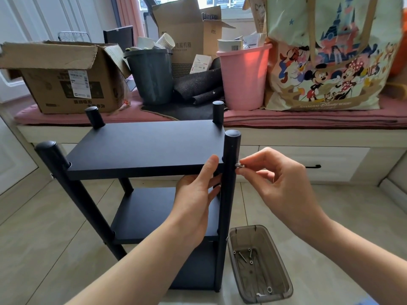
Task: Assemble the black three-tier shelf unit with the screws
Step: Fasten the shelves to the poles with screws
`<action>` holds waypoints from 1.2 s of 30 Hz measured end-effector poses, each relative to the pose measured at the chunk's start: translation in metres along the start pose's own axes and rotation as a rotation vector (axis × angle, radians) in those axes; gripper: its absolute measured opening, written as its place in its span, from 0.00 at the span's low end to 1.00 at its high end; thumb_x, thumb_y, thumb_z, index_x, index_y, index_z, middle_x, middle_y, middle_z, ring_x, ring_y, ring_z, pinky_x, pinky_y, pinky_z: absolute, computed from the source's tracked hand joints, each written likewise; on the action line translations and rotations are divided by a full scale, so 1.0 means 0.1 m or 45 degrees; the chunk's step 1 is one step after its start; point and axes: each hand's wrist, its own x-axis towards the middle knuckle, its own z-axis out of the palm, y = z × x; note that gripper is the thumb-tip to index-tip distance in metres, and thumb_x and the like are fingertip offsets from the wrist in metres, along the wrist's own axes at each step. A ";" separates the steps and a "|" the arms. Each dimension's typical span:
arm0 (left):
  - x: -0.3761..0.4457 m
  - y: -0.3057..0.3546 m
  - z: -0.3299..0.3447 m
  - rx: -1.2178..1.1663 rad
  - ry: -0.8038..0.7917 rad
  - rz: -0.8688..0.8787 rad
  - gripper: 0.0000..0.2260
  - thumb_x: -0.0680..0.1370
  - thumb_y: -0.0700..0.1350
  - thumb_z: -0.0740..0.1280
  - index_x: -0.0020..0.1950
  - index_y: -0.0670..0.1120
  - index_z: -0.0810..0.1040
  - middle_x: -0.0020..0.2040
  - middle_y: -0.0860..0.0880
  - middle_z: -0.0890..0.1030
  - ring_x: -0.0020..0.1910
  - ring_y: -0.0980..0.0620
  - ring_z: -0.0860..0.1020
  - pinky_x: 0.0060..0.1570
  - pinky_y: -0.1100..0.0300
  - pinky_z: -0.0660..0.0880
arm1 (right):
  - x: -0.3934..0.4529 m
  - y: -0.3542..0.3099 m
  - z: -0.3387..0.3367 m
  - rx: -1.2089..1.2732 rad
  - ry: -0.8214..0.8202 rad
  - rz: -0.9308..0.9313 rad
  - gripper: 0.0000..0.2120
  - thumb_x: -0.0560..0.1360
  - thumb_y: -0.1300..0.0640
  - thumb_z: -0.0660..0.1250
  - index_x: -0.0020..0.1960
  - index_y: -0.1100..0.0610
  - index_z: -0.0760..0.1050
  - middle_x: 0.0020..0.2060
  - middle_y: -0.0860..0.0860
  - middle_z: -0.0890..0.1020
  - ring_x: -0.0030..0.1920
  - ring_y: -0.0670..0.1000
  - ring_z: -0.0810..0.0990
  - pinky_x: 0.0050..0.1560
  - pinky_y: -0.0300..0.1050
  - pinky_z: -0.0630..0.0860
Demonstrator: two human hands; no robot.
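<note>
The black three-tier shelf unit (141,148) stands upright on the tiled floor in front of me, four round posts at its corners. My left hand (196,194) grips the front edge of the top board next to the near right post (230,172), thumb on top, fingers under. My right hand (277,179) pinches a silver screw (239,165) with thumb and forefinger, its tip set against the right side of that post at top-board height. A grey plastic tray (284,271) on the floor holds several loose screws (244,256).
A window bench with a pink cushion (308,119) runs behind the shelf, crowded with a cardboard box (66,84), a dark bin (152,78), a pink bin (244,78) and a cartoon-print tote bag (330,62). Drawers (312,166) sit beneath it.
</note>
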 end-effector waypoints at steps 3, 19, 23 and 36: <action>0.00 0.00 -0.01 0.011 -0.012 0.001 0.18 0.69 0.57 0.71 0.52 0.47 0.82 0.49 0.49 0.87 0.50 0.53 0.85 0.50 0.57 0.74 | 0.00 0.00 0.00 -0.047 0.015 -0.043 0.04 0.73 0.61 0.74 0.47 0.56 0.81 0.39 0.43 0.84 0.44 0.46 0.84 0.47 0.46 0.81; 0.01 0.00 -0.02 0.020 -0.025 -0.001 0.19 0.70 0.57 0.71 0.55 0.46 0.82 0.50 0.50 0.87 0.50 0.53 0.85 0.50 0.58 0.74 | 0.02 0.01 0.00 -0.041 -0.013 0.002 0.06 0.72 0.62 0.75 0.46 0.53 0.81 0.39 0.44 0.85 0.44 0.47 0.85 0.47 0.51 0.82; 0.00 0.00 -0.02 0.028 -0.026 0.008 0.17 0.70 0.57 0.70 0.53 0.47 0.82 0.48 0.50 0.87 0.49 0.54 0.85 0.48 0.59 0.74 | 0.03 0.01 0.00 0.038 -0.026 0.086 0.07 0.73 0.61 0.75 0.44 0.50 0.80 0.39 0.45 0.86 0.43 0.48 0.86 0.47 0.52 0.82; 0.02 -0.04 0.00 0.017 0.009 0.022 0.22 0.68 0.59 0.70 0.56 0.46 0.82 0.51 0.50 0.87 0.52 0.52 0.85 0.50 0.58 0.74 | 0.06 0.03 -0.01 0.194 -0.052 0.203 0.05 0.74 0.60 0.72 0.45 0.51 0.82 0.38 0.47 0.86 0.41 0.49 0.86 0.46 0.44 0.80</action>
